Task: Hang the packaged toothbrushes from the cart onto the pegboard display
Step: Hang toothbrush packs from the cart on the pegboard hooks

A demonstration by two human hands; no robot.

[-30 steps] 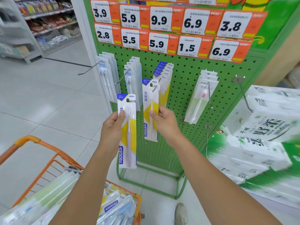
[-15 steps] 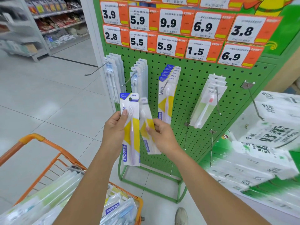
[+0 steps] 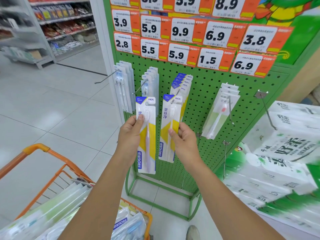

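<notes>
Before the green pegboard (image 3: pixel 204 104), the right hand (image 3: pixel 183 141) pinched a FROG toothbrush pack (image 3: pixel 170 129) at its hook (image 3: pixel 174 97) while the left hand (image 3: pixel 129 135) gripped another pack (image 3: pixel 146 135); aligning the hang-hole squarely would have helped.

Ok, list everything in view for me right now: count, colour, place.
FROG toothbrush packs in hand: two, white-yellow-blue, before the board.
Green pegboard stand: one, centre.
Hung toothbrush pack stacks: four, clear or white, on hooks.
Bare metal hooks: several, grey, mostly at right.
Orange price tags: many, top of the board.
Orange cart: one, lower left, holding packs.
Tissue packs: stacked, white-green, right.
Left hand: grips one pack.
Right hand: pinches the other.
</notes>
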